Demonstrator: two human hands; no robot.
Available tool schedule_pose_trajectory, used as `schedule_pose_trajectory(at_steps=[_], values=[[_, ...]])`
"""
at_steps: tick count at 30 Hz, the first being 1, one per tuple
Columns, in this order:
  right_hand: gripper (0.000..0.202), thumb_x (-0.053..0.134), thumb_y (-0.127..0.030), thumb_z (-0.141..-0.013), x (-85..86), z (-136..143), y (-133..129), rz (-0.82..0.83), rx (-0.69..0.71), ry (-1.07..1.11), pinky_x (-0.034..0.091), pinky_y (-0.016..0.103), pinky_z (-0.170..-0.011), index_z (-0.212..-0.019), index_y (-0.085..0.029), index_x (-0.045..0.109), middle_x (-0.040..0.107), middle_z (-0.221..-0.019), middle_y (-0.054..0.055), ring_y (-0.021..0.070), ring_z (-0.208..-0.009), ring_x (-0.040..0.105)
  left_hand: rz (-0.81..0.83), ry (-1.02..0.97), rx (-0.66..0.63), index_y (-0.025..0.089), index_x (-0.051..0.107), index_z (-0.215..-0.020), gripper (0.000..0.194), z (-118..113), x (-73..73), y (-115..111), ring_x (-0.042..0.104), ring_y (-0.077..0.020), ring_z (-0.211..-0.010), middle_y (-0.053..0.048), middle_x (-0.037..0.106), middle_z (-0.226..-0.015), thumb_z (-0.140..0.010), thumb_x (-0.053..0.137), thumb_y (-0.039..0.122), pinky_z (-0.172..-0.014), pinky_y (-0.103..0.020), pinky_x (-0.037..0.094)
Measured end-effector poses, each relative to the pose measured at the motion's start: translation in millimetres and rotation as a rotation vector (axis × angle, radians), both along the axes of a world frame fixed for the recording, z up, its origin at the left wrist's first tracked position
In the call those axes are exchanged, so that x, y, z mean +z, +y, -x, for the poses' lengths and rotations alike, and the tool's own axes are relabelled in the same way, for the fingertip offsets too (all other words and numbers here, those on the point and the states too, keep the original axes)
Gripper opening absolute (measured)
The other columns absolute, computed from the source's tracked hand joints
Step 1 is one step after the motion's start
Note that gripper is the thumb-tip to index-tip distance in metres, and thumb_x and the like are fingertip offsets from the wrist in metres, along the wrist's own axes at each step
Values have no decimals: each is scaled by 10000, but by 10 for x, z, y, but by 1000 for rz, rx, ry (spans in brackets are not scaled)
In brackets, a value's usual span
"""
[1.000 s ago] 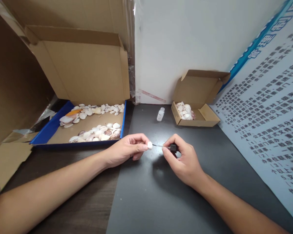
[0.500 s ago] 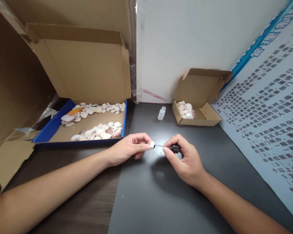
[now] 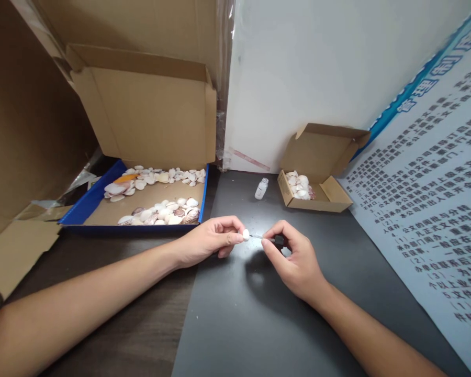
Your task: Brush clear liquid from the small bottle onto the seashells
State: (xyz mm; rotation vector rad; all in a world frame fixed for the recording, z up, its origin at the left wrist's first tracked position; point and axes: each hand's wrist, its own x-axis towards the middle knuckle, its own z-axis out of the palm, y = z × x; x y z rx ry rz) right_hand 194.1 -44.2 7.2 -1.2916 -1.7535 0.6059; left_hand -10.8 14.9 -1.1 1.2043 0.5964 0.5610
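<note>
Between thumb and fingers, my left hand [image 3: 215, 238] pinches a small white shell [image 3: 246, 235]. My right hand [image 3: 292, 256] is closed round a black-capped brush [image 3: 278, 241], whose thin clear stem points left at the shell. The stem's tip is at or very near the shell; contact is too small to tell. Beyond the hands, a small open glass bottle [image 3: 261, 189] with whitish contents stands uncapped on the dark grey mat [image 3: 227, 324].
At the left, a blue-edged cardboard box [image 3: 141, 228] with its lid up holds several shells [image 3: 165, 212]. A smaller open box [image 3: 317, 203] at the back right holds white shells [image 3: 299, 186]. A printed sheet [image 3: 427, 173] stands along the right side.
The view has shifted slightly, so the boxes and bottle appear a little lower. The shell now shows more of its white face, and the dark tip at its edge shows less.
</note>
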Motion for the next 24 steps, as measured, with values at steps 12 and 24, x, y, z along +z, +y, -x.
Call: schedule_pose_trajectory(at_steps=[12,24], values=[[72,585,-198,-845,27,10,-69,-49,81,143,416,244,-503,-782,-213,554,556,-670,-21,131,-567,500,-37,29,24,184,595,-872,228,-12,-51,-11,371,-79,-477,84,429,-502,-836,699,384,-515,-224,284],[70,585,-204,-826,8,19,-13,-21,-13,87,416,239,-517,-765,-210,551,561,-648,-26,126,-549,502,61,-39,76,179,605,-824,279,-36,16,-37,332,-65,-451,91,413,-476,-746,780,382,-482,-210,268]])
